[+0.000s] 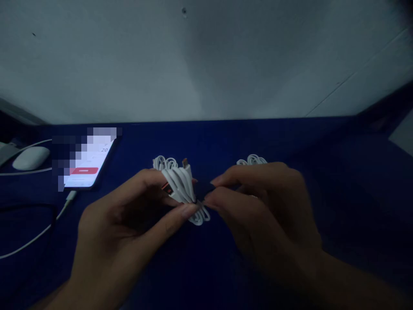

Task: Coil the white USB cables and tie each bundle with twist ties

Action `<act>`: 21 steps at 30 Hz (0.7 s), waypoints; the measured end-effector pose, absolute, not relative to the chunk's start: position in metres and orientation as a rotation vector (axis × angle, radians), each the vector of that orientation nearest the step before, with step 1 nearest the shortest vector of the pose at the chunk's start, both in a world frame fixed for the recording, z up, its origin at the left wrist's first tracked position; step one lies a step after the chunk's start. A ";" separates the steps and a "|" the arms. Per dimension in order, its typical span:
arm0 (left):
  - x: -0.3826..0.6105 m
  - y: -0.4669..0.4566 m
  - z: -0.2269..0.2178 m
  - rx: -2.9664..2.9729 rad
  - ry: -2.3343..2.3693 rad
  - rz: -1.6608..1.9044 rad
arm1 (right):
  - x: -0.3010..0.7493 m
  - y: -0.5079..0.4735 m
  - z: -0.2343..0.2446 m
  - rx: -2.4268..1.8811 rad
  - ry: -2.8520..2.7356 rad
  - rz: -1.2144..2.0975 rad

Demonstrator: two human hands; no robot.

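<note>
My left hand is closed round a coiled white USB cable, thumb and fingers pressing its middle. The cable's orange-and-black USB plug and a smaller plug with a brownish tip stick out of the coil. A thin black tie cinches the bundle at its waist, and loops hang below the thumb. Just right of the bundle, my right hand pinches thumb and forefinger together on what looks like the dark end of that tie. The dim light makes this end hard to see.
Coiled white cables lie behind my left hand and my right hand on the blue tabletop. At left are a lit phone with a plugged-in white cord and a white mouse-like object. A pale wall rises behind.
</note>
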State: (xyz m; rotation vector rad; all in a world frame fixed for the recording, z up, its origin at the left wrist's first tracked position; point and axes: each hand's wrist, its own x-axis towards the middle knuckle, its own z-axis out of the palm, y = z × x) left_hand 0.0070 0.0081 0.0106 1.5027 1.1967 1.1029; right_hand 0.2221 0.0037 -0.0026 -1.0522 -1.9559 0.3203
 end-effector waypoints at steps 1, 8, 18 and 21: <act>0.007 0.008 0.010 1.529 1.207 1.111 | 0.221 0.003 -0.004 -1.030 -1.927 0.301; 0.005 0.007 0.009 1.567 1.258 1.143 | 0.215 -0.002 0.005 -1.148 -1.672 0.648; 0.005 0.006 0.003 1.544 1.283 1.117 | 0.224 0.009 0.018 -1.235 -1.370 1.307; 0.003 0.007 0.005 1.563 1.271 1.116 | 0.226 0.012 0.018 -1.191 -1.343 1.397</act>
